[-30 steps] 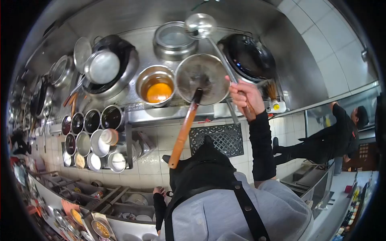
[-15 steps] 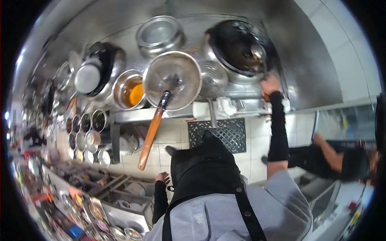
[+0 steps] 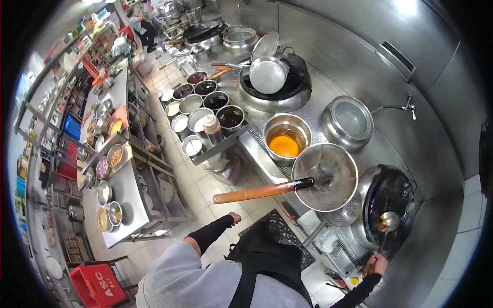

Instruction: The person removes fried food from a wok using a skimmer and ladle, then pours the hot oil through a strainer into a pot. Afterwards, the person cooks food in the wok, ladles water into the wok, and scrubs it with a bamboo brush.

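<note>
Silvery long-handled ladle [image 3: 389,222], bowl inside dark, glossy wok [image 3: 389,196]; handle crossing rim.

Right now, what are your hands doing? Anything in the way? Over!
Right hand gripping ladle at wok. Left hand low, seemingly empty. Strainer's wooden handle sticking out; might get bumped.

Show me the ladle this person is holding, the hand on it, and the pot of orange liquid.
Ladle [image 3: 390,220]: head view, on its bowl.
Right hand [image 3: 380,263]: head view, middle of the hand.
Pot [image 3: 288,122]: head view, on its inner wall.
</note>
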A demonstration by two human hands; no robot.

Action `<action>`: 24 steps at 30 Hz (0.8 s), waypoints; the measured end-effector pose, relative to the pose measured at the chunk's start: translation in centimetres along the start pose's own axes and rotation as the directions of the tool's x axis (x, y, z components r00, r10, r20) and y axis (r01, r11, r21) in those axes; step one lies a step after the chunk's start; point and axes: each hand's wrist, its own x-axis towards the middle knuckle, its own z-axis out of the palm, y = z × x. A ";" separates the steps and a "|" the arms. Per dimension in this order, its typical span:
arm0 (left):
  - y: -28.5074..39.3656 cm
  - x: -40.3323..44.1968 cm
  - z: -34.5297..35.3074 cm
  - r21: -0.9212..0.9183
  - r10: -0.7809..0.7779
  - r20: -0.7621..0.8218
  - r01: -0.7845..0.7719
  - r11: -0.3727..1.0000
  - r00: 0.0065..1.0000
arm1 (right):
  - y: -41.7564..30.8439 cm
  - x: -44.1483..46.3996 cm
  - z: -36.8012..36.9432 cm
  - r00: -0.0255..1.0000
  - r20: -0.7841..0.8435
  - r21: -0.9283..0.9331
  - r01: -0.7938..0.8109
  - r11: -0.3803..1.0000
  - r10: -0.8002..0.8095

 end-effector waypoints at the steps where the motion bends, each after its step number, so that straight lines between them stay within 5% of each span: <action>1: 1.0 0.9 1.0 0.115 -0.002 0.032 -0.002 0.993 0.999 | -0.6 1.8 -1.5 0.991 0.090 0.189 -0.117 0.975 0.101; 2: 2.0 1.9 2.0 0.237 -0.008 0.058 -0.006 0.971 0.998 | -0.7 2.9 -2.2 0.963 0.198 0.367 -0.247 0.897 0.185; 5: 5.8 0.6 6.4 0.659 0.093 0.212 -0.213 0.721 0.973 | 0.5 4.8 0.7 0.998 0.029 0.323 0.048 0.945 -0.060; 7: 5.8 5.3 11.3 0.816 0.294 0.542 -0.576 0.039 0.788 | 2.6 6.5 1.6 0.924 -0.096 -0.187 0.348 0.919 -0.370; 8: 6.1 6.1 13.5 0.772 0.338 0.622 -0.624 -0.118 0.706 | 4.2 7.4 1.2 0.846 -0.093 -0.446 0.436 0.782 -0.525; 12: 10.5 -1.1 21.6 0.783 0.141 0.621 -0.606 -0.137 0.771 | 2.8 -0.4 0.4 0.977 -0.131 0.028 0.170 0.985 -0.165; 15: 11.5 -4.0 29.1 0.779 0.075 0.624 -0.626 0.017 0.778 | -1.0 -3.1 -1.1 0.994 0.101 0.284 0.003 0.959 -0.033; 17: 12.2 -5.7 34.7 0.770 0.042 0.622 -0.620 0.150 0.782 | -0.2 0.9 -2.6 0.971 0.222 0.354 0.008 0.935 -0.092; 18: 12.3 -6.2 37.5 0.764 0.025 0.616 -0.604 0.227 0.787 | 0.5 2.7 -2.6 0.984 0.129 0.354 0.068 0.933 -0.121; 22: 13.3 -8.0 49.7 0.668 -0.016 0.598 -0.488 0.562 0.801 | 1.5 4.4 -4.3 0.937 -0.007 -0.118 0.347 0.931 -0.350; 24: 13.9 -8.7 54.9 0.607 -0.033 0.596 -0.424 0.672 0.802 | 1.5 1.9 -6.8 0.885 0.070 -0.228 0.463 0.856 -0.460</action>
